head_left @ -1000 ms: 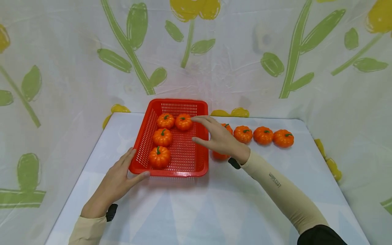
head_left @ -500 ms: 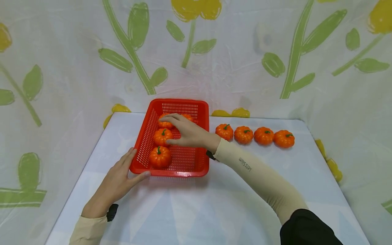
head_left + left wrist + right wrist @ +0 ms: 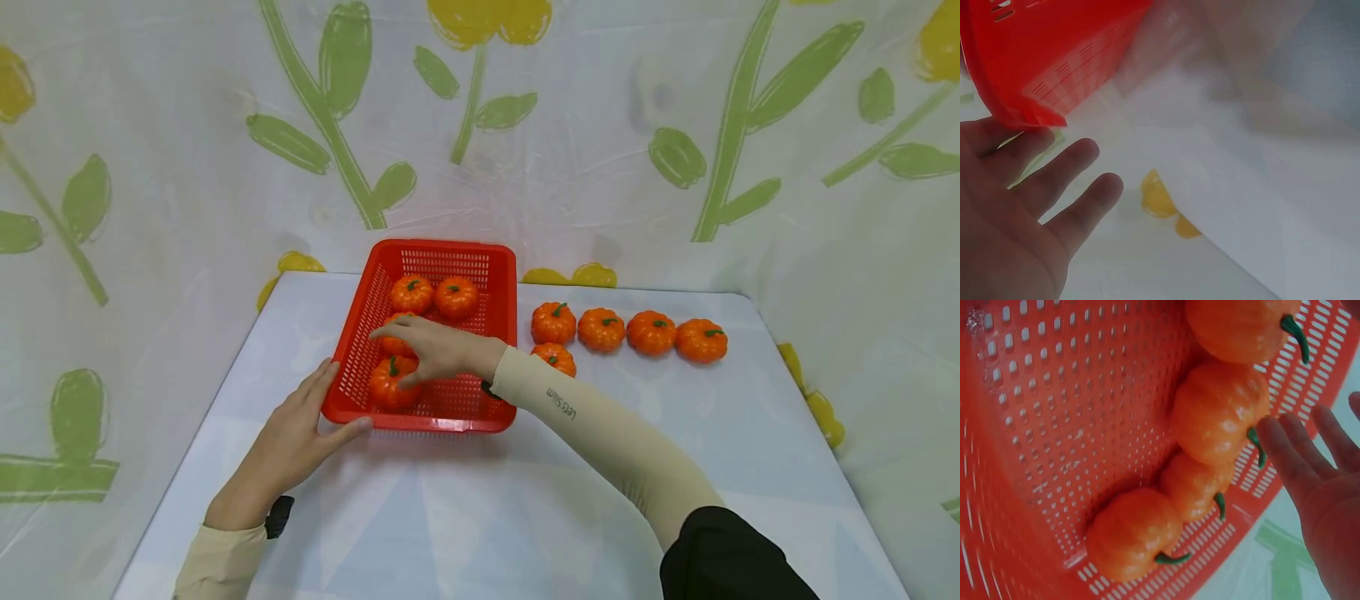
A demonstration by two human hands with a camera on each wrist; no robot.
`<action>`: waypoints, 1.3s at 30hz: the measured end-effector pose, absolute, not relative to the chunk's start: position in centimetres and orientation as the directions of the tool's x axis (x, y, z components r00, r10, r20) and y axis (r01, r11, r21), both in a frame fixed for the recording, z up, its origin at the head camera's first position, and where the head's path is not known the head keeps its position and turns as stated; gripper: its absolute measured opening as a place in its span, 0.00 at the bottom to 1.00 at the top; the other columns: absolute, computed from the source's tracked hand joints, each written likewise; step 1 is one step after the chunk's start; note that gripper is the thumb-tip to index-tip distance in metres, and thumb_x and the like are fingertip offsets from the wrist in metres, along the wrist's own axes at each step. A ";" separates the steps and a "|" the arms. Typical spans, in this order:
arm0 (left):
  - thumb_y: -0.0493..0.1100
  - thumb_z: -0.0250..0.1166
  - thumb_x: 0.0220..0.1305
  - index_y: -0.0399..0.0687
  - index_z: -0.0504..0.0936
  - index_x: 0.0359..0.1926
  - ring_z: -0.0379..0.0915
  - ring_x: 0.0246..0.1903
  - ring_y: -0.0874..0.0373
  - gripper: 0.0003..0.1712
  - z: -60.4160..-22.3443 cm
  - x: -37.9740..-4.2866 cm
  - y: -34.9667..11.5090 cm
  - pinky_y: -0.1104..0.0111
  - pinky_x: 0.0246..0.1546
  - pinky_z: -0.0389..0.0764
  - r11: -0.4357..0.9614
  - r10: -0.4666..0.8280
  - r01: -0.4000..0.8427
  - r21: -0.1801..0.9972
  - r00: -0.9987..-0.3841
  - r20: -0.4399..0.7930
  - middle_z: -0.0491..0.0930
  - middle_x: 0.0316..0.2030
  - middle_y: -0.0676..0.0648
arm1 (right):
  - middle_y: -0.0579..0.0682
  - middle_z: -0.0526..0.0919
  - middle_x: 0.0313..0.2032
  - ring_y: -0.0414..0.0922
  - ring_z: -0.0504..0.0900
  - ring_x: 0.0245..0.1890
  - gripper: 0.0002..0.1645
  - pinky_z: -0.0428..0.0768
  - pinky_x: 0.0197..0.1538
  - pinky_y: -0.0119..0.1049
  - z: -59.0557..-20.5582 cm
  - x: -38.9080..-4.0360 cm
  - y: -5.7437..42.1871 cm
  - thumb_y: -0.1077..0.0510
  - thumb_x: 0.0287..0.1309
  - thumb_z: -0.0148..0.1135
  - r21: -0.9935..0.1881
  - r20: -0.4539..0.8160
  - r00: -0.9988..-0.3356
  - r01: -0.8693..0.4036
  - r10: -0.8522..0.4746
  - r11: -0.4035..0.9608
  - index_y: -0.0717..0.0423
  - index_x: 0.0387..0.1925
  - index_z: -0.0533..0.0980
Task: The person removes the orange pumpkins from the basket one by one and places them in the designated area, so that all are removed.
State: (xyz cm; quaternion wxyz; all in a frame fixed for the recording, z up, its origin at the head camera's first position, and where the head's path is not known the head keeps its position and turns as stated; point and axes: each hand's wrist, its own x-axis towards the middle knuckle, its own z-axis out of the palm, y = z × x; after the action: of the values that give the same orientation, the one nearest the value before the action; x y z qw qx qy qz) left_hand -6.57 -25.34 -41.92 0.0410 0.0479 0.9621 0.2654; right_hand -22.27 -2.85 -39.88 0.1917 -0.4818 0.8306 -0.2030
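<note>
A red plastic basket [image 3: 442, 425] stands tilted toward me at the back of the table, with several small orange pumpkins in it. Two of these, a left one [image 3: 412, 294] and a right one [image 3: 457, 297], lie at the far end. My right hand [image 3: 442, 346] hovers inside the basket, fingers spread, over the nearest pumpkin [image 3: 388, 387] and the partly hidden one behind it; in the right wrist view its fingertips come close to a pumpkin [image 3: 1222, 415] without gripping it. My left hand [image 3: 288, 442] rests with straight fingers against the basket's near left corner.
Right of the basket, several pumpkins [image 3: 601, 330] form a row along the table's back. Another pumpkin [image 3: 555, 358] sits in front of that row, partly behind my right forearm. A flower-patterned cloth [image 3: 570, 183] hangs behind the pale table [image 3: 450, 517].
My right hand has moved left from the basket's right rim, over the pumpkins, then nearer to me above the front ones. My left hand stays at the corner.
</note>
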 end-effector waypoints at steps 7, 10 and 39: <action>0.76 0.62 0.60 0.45 0.47 0.81 0.52 0.73 0.32 0.64 -42.1 -6.7 -25.3 0.32 0.65 0.60 0.850 0.117 0.073 0.521 -0.992 -0.051 0.48 0.79 0.38 | 0.47 0.64 0.72 0.43 0.61 0.72 0.47 0.70 0.70 0.39 -40.6 -21.9 -3.4 0.48 0.59 0.74 -0.472 -0.231 -0.455 -0.720 -0.860 0.508 0.43 0.76 0.62; 0.76 0.62 0.60 0.45 0.47 0.81 0.52 0.73 0.32 0.64 -42.1 -6.8 -25.3 0.33 0.65 0.61 0.850 0.117 0.075 0.522 -0.992 -0.049 0.48 0.79 0.39 | 0.46 0.64 0.72 0.42 0.62 0.71 0.47 0.70 0.69 0.38 -40.9 -21.8 -3.6 0.48 0.59 0.74 -0.463 -0.248 -0.457 -0.719 -0.854 0.518 0.42 0.75 0.63; 0.75 0.63 0.60 0.46 0.46 0.81 0.51 0.73 0.32 0.63 -41.9 -6.6 -25.0 0.32 0.65 0.60 0.851 0.098 0.047 0.523 -0.993 -0.070 0.47 0.79 0.39 | 0.48 0.67 0.67 0.42 0.71 0.63 0.41 0.73 0.65 0.33 -42.7 -20.8 -4.1 0.50 0.58 0.75 -0.373 -0.208 -0.425 -0.798 -0.881 0.473 0.41 0.71 0.68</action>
State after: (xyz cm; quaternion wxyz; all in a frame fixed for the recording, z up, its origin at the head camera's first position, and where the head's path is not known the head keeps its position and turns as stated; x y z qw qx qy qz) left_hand -6.63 -25.02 -41.85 0.0468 0.0376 0.9609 0.2704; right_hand -20.80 -4.07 -42.72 0.1897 -0.5014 0.8371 -0.1091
